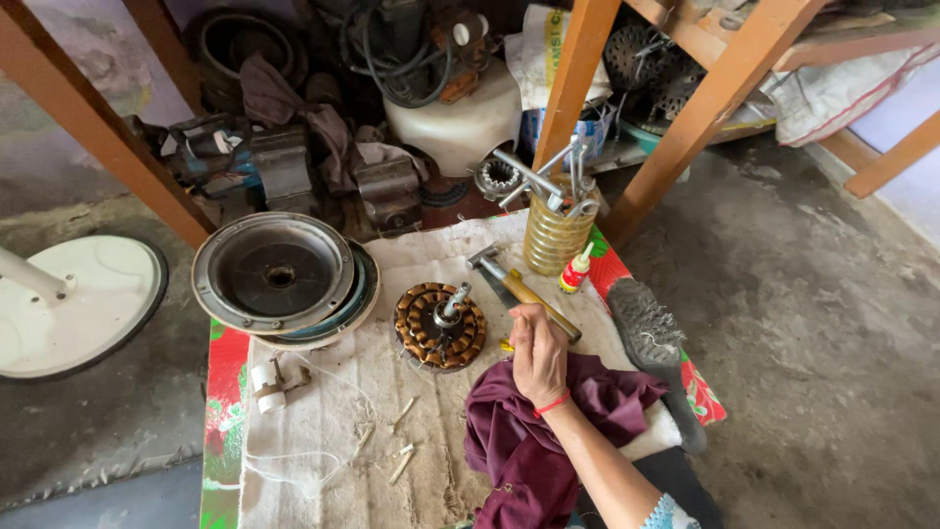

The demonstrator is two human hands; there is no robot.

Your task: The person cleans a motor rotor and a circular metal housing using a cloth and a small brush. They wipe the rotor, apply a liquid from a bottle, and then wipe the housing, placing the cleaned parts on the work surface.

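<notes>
Right hand fingers perhaps touching stator.

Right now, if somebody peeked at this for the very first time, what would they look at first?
Probably the round motor core with copper-coloured coils in the middle of the cloth-covered table. The right hand reaches beside it, over a maroon rag. Next, the round metal covers stacked to the left and the yellow holder of tools behind.
</notes>
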